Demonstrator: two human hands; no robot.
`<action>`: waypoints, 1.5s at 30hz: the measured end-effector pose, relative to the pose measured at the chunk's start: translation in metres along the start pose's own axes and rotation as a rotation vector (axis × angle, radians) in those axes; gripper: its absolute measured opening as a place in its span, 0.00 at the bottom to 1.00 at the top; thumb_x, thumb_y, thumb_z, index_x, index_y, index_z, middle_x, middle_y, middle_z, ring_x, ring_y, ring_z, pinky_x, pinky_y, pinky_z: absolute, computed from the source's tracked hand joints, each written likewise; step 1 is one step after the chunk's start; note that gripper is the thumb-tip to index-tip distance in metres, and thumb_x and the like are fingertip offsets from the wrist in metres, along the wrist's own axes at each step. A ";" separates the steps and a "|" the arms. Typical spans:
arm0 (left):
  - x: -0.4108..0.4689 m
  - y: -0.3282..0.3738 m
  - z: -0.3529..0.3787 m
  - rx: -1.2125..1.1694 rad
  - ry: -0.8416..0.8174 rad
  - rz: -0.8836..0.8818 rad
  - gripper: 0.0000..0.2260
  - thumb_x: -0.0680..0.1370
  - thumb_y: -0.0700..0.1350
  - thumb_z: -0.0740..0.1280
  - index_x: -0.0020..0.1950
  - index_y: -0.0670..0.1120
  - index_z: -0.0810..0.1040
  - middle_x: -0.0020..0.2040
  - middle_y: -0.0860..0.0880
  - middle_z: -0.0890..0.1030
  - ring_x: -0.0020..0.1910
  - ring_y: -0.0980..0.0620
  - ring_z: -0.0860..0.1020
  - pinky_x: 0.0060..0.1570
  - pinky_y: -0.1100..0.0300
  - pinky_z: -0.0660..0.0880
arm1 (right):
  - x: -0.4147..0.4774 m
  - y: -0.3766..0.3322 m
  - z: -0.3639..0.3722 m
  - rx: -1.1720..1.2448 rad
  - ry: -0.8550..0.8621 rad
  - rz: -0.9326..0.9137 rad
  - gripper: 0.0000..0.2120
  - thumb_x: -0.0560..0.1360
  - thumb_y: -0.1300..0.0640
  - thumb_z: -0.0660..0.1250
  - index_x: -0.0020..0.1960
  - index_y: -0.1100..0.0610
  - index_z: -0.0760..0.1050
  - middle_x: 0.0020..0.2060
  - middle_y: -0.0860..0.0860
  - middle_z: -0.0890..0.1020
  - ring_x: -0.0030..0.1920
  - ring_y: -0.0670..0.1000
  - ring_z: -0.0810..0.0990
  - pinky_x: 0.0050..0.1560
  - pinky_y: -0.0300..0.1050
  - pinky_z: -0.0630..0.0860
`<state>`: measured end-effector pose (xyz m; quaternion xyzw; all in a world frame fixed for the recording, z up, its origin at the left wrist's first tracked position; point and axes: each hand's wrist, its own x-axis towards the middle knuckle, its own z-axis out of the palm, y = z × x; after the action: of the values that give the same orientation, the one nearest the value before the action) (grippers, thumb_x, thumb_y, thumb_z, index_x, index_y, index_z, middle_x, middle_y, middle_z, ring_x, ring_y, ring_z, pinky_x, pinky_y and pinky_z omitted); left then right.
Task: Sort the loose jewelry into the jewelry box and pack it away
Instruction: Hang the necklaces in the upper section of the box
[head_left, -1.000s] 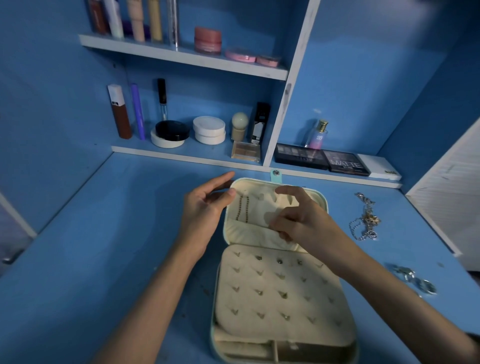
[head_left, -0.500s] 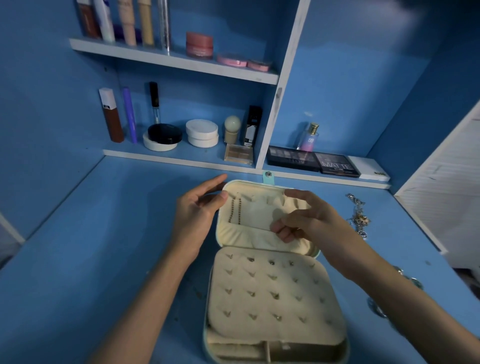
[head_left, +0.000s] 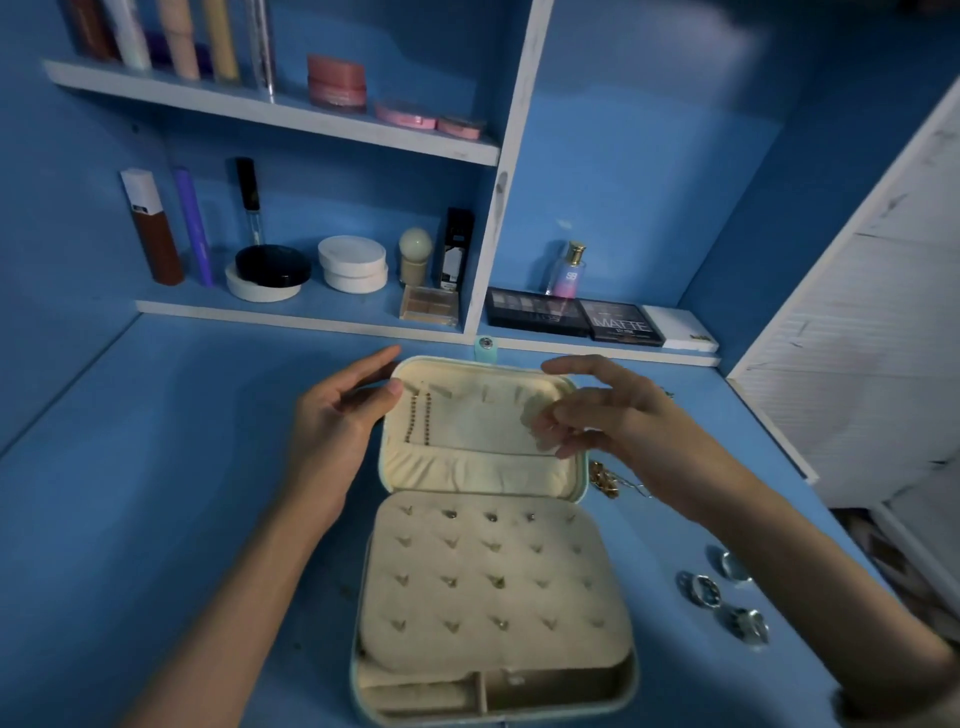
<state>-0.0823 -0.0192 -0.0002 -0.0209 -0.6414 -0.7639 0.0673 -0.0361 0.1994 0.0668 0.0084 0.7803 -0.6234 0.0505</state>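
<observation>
The open jewelry box (head_left: 571, 597) lies between the left hand (head_left: 332, 431), flat against its lid (head_left: 467, 421), and loose-fingered right hand (head_left: 623, 431).

right grip (head_left: 623, 426) fingertips (head_left: 545, 434) motion-blurred, pinch unclear. gold chain (head_left: 605, 480) mostly hidden behind its wrist. jewelry box (head_left: 356, 675) front edge cropped.

Both forearms reach forward, the left hand (head_left: 337, 431) with straight fingers, the right hand (head_left: 623, 426) with blurred, loosely bent fingers.
</observation>
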 end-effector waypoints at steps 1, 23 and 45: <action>0.000 0.000 0.000 -0.004 -0.002 -0.003 0.16 0.76 0.35 0.66 0.53 0.56 0.80 0.52 0.54 0.82 0.52 0.57 0.80 0.58 0.57 0.74 | 0.001 0.001 -0.011 -0.094 0.050 -0.038 0.12 0.75 0.70 0.62 0.53 0.58 0.76 0.38 0.60 0.81 0.37 0.53 0.78 0.39 0.45 0.77; -0.001 0.001 0.003 -0.024 -0.012 -0.019 0.17 0.76 0.34 0.65 0.59 0.53 0.77 0.56 0.50 0.81 0.55 0.54 0.79 0.59 0.58 0.75 | -0.010 0.054 -0.059 -0.872 0.107 -0.072 0.08 0.70 0.61 0.71 0.35 0.50 0.78 0.32 0.45 0.80 0.35 0.42 0.77 0.38 0.30 0.71; 0.001 0.000 0.003 -0.044 -0.011 0.001 0.17 0.76 0.33 0.65 0.54 0.55 0.79 0.49 0.55 0.82 0.45 0.62 0.81 0.47 0.68 0.77 | -0.011 -0.041 -0.047 -0.026 0.158 -0.289 0.06 0.73 0.65 0.65 0.39 0.59 0.75 0.27 0.53 0.76 0.30 0.52 0.73 0.35 0.39 0.73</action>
<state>-0.0831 -0.0162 0.0007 -0.0271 -0.6248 -0.7777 0.0637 -0.0315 0.2365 0.1176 -0.0556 0.7829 -0.6114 -0.1013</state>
